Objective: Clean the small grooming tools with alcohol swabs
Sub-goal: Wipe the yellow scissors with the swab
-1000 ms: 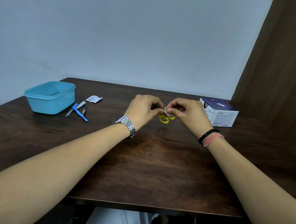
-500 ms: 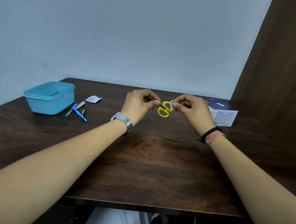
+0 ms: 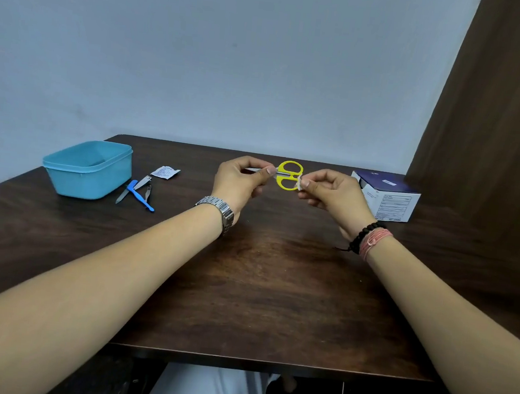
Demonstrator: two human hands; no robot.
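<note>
Small scissors with yellow handles (image 3: 288, 175) are held above the middle of the dark wooden table (image 3: 262, 286). My left hand (image 3: 241, 184) pinches their metal blades, handles pointing right. My right hand (image 3: 332, 194) pinches a small white alcohol swab (image 3: 300, 183) against the lower handle loop. To the left on the table lie a blue-handled tool (image 3: 141, 196), a metal nail file (image 3: 132, 189) and a small nail clipper (image 3: 148, 191).
A light blue plastic tub (image 3: 88, 169) stands at the left of the table. A torn white swab packet (image 3: 166, 172) lies beyond the tools. A white and navy swab box (image 3: 386, 194) sits at the right, near a brown panel.
Both hands have lifted the scissors higher and moved slightly apart. The scissors turned so both yellow handle loops now show between the hands, with the swab at the handle.
</note>
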